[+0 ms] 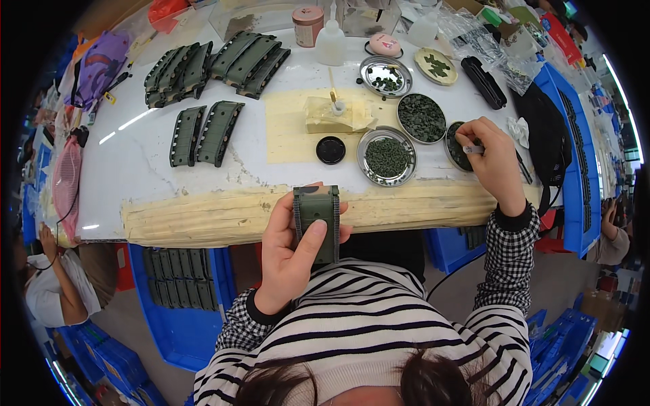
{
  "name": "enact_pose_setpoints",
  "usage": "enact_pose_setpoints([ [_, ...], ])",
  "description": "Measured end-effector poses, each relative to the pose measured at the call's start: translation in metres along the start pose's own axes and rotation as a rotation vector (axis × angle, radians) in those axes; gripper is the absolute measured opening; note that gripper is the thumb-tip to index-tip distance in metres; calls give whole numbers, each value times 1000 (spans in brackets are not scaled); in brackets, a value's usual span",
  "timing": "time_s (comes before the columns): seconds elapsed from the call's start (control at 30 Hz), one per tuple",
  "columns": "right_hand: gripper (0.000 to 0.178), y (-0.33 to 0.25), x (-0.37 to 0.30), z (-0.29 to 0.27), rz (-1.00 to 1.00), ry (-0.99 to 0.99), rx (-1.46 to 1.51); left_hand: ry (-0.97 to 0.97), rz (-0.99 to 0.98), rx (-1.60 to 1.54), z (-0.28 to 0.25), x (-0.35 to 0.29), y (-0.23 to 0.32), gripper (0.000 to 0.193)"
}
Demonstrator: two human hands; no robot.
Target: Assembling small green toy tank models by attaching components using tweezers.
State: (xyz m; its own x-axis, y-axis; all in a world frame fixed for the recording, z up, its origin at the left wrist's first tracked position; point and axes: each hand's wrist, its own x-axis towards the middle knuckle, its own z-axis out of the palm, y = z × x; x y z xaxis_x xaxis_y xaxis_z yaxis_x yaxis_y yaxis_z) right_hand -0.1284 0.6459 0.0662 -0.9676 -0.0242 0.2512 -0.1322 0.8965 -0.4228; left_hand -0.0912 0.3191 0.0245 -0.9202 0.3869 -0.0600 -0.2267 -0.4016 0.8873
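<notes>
My left hand (277, 271) grips a curved dark green plastic part (328, 238) with camouflage patches and ridged edges, the thumb lying across its face. It is held upright just in front of the table edge. At the right, the fingers of my right hand (492, 157) are pinched together over a round dish of small green pieces (457, 143). Something pale shows at those fingertips, too small to make out. Close by are a metal dish of tiny green pieces (386, 157) and another of larger dark green pieces (421, 118).
Two similar curved parts (219, 134) lie left of centre, with stacks (249, 61) behind them. A small pot with a brush (337, 105) sits on a taped block, near a black lid (330, 150). Blue bins (179, 331) stand below the table. A black case (483, 82) lies far right.
</notes>
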Motion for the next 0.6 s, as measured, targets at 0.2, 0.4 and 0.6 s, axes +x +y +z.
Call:
enact_pose_setpoints([
  [0.2, 11, 4, -2, -2, -8, -39, -13, 8, -1, -11, -1, -1, 0, 41],
  [0.4, 13, -3, -3, -14, -18, -38, -36, 13, -4, -7, -2, -1, 1, 41],
  [0.6, 12, -34, -17, 15, -208, 32, -85, 10, 0, -16, -2, -1, -1, 40],
])
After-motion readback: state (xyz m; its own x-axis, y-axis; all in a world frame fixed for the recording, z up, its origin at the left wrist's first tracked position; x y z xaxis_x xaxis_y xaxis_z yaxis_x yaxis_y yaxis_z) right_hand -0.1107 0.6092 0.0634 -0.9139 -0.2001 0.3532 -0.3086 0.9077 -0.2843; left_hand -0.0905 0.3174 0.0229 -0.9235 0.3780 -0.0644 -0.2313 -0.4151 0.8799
